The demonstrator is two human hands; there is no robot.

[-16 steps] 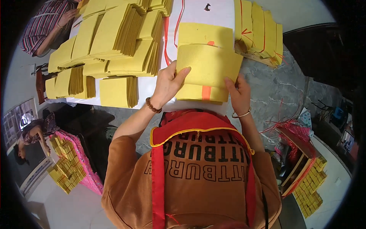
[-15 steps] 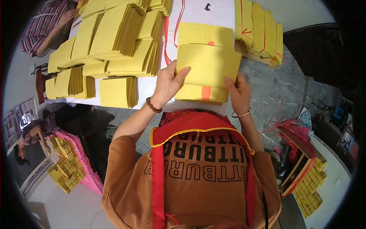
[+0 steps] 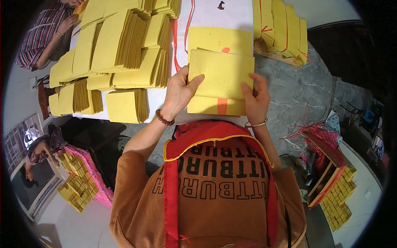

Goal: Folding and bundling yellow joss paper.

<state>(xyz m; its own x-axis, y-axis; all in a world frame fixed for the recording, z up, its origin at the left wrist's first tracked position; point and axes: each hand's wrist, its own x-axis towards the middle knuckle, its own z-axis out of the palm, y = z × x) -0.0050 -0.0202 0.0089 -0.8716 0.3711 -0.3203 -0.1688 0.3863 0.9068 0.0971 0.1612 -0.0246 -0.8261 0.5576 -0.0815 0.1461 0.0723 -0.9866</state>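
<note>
One stack of yellow paper (image 3: 221,74) lies between the hands in the head view, over the white table (image 3: 235,14). At the stack's left edge, the left hand (image 3: 180,89) pinches it, thumb on top. At its right edge, the right hand (image 3: 255,94) rests thumb and forefinger; whether it grips, I cannot tell. Beneath the stack shows more paper (image 3: 202,106) with an orange band (image 3: 222,106). Left of the stack stand paper piles (image 3: 109,43); to its upper right, string-tied bundles (image 3: 280,27).

The upper yellow stack (image 3: 221,74) has squared up, and the right hand (image 3: 258,94) has loosened.
</note>
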